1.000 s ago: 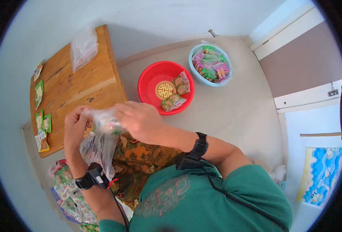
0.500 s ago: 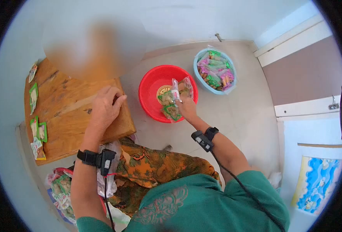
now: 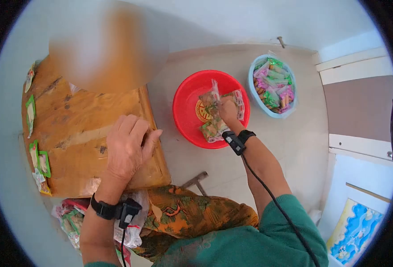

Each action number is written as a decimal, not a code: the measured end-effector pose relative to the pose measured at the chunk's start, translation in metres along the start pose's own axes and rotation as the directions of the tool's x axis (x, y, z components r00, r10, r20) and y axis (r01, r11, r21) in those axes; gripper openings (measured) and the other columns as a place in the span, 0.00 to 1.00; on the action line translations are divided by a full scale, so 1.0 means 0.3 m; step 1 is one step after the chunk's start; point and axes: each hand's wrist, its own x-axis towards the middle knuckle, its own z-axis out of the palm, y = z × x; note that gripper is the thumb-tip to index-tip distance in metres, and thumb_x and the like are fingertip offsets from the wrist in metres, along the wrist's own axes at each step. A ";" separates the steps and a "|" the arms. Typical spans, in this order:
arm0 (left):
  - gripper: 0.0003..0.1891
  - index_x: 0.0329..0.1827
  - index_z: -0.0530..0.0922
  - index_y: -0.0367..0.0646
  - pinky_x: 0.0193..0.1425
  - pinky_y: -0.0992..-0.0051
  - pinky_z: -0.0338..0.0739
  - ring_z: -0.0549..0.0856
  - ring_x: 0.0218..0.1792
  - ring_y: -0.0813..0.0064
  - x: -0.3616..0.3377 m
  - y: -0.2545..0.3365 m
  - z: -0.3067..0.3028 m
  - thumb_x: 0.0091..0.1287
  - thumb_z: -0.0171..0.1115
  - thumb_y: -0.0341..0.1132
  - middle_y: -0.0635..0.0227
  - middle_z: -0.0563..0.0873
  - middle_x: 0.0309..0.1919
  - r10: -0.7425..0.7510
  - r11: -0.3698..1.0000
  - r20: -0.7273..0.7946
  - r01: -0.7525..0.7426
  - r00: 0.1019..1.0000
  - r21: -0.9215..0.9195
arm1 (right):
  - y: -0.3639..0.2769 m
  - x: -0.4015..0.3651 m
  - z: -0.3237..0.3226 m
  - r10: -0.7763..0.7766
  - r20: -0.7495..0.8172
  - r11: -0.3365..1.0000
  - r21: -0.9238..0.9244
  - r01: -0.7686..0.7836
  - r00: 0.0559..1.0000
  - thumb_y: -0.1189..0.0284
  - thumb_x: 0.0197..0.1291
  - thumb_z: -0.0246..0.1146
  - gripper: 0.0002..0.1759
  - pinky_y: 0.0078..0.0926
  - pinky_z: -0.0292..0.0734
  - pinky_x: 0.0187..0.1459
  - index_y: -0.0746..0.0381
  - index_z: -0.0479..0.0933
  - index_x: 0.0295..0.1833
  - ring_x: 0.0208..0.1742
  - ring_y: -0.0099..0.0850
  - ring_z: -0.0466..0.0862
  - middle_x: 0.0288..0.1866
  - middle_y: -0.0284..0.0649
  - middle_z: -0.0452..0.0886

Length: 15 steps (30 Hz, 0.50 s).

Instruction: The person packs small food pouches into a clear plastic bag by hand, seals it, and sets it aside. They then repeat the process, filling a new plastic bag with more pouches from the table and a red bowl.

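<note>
Inside the red basin on the floor, my right hand is closed, its fingers pinched on a clear-and-green snack packet. Beside that hand lies another packet with a red-and-white edge, and a green-edged packet is lower in the basin. My fingertips are partly hidden among the packets. My left hand rests palm down at the right side of the wooden table. Its fingers are loosely bent with the thumb apart, and nothing shows in it.
A pale blue basin full of pink and green packets stands right of the red one. Several packets line the table's left edge. Below the table is a bag of packets. A metal leg shows near my knee.
My right hand has reached farther over the basin, and the packets there lie more spread out. The view has shifted, and my left hand has stayed on the table.
</note>
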 end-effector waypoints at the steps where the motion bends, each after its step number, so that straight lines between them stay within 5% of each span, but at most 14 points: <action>1: 0.13 0.30 0.76 0.42 0.35 0.59 0.73 0.77 0.32 0.54 0.000 -0.002 -0.001 0.54 0.76 0.32 0.60 0.76 0.28 -0.025 1.000 0.027 0.025 0.999 -0.001 | 0.026 0.024 0.011 -0.048 -0.070 0.995 0.086 0.054 0.996 0.63 0.66 0.59 0.17 0.54 0.78 0.40 0.65 0.81 0.33 0.37 0.58 0.84 0.32 0.58 0.82; 2: 0.13 0.30 0.76 0.42 0.35 0.59 0.73 0.77 0.32 0.54 0.001 -0.002 -0.004 0.54 0.76 0.32 0.60 0.76 0.28 -0.034 0.999 0.033 0.034 0.999 0.005 | 0.050 0.049 0.023 -0.091 -0.145 0.979 0.169 0.115 0.985 0.63 0.67 0.59 0.17 0.52 0.77 0.40 0.65 0.81 0.33 0.37 0.58 0.84 0.31 0.58 0.82; 3: 0.13 0.30 0.76 0.43 0.34 0.60 0.73 0.77 0.31 0.55 0.003 -0.004 -0.008 0.53 0.76 0.32 0.61 0.76 0.27 -0.023 1.000 0.035 0.022 0.999 0.013 | 0.066 0.074 0.029 0.012 -0.043 0.965 0.261 0.000 0.999 0.64 0.67 0.58 0.17 0.51 0.76 0.40 0.65 0.81 0.33 0.37 0.56 0.83 0.32 0.57 0.82; 6: 0.14 0.30 0.75 0.44 0.33 0.61 0.72 0.77 0.30 0.57 0.011 -0.012 0.000 0.52 0.77 0.34 0.62 0.75 0.27 -0.006 1.000 0.038 0.005 0.999 0.013 | 0.109 0.090 0.048 0.024 -0.039 0.873 0.487 -0.002 0.999 0.64 0.66 0.58 0.16 0.51 0.75 0.40 0.65 0.82 0.35 0.35 0.53 0.83 0.32 0.56 0.82; 9: 0.15 0.31 0.76 0.44 0.32 0.62 0.73 0.77 0.29 0.59 0.012 -0.019 0.000 0.51 0.78 0.35 0.63 0.75 0.27 0.000 1.000 0.029 0.000 1.000 0.011 | 0.381 0.176 0.270 0.051 0.062 0.983 -0.177 -0.039 0.997 0.67 0.67 0.54 0.16 0.48 0.78 0.45 0.60 0.87 0.43 0.38 0.48 0.86 0.35 0.50 0.87; 10: 0.15 0.31 0.78 0.44 0.31 0.63 0.73 0.77 0.28 0.59 0.010 -0.023 -0.008 0.51 0.79 0.36 0.63 0.76 0.26 0.018 1.000 0.026 -0.018 1.000 -0.012 | 0.323 0.120 0.216 -0.041 -0.188 0.970 0.227 0.085 0.981 0.68 0.67 0.52 0.16 0.48 0.79 0.48 0.62 0.86 0.43 0.39 0.50 0.86 0.39 0.51 0.88; 12: 0.15 0.31 0.77 0.44 0.31 0.63 0.73 0.77 0.28 0.60 0.004 -0.028 -0.020 0.51 0.79 0.37 0.63 0.75 0.27 -0.016 0.999 0.064 0.013 0.998 0.035 | 0.498 0.155 0.319 -0.501 -0.263 0.839 -0.384 0.386 0.825 0.67 0.66 0.55 0.15 0.48 0.79 0.49 0.65 0.84 0.44 0.42 0.52 0.86 0.42 0.55 0.87; 13: 0.15 0.30 0.77 0.44 0.31 0.64 0.73 0.77 0.28 0.61 0.002 -0.028 -0.020 0.52 0.78 0.37 0.64 0.75 0.27 -0.010 1.000 0.094 0.008 0.996 0.019 | 0.387 0.132 0.240 -0.083 -0.107 0.981 -0.187 0.062 0.991 0.67 0.66 0.57 0.15 0.48 0.79 0.50 0.67 0.83 0.45 0.45 0.52 0.86 0.43 0.56 0.87; 14: 0.15 0.30 0.77 0.44 0.31 0.64 0.73 0.77 0.28 0.61 -0.001 -0.028 -0.020 0.52 0.78 0.37 0.64 0.75 0.27 -0.021 0.999 0.093 0.018 0.995 0.039 | 0.274 0.107 0.122 0.334 0.133 0.942 -0.075 -0.326 0.933 0.67 0.65 0.58 0.15 0.47 0.79 0.51 0.68 0.83 0.46 0.48 0.52 0.86 0.44 0.58 0.86; 15: 0.15 0.30 0.77 0.44 0.31 0.64 0.73 0.77 0.28 0.61 0.002 -0.024 -0.017 0.52 0.78 0.37 0.64 0.75 0.27 -0.010 1.000 0.068 0.008 0.998 0.026 | 0.258 0.111 0.117 0.323 0.133 0.946 -0.065 -0.317 0.937 0.67 0.65 0.58 0.15 0.47 0.79 0.51 0.68 0.83 0.46 0.48 0.52 0.86 0.44 0.58 0.86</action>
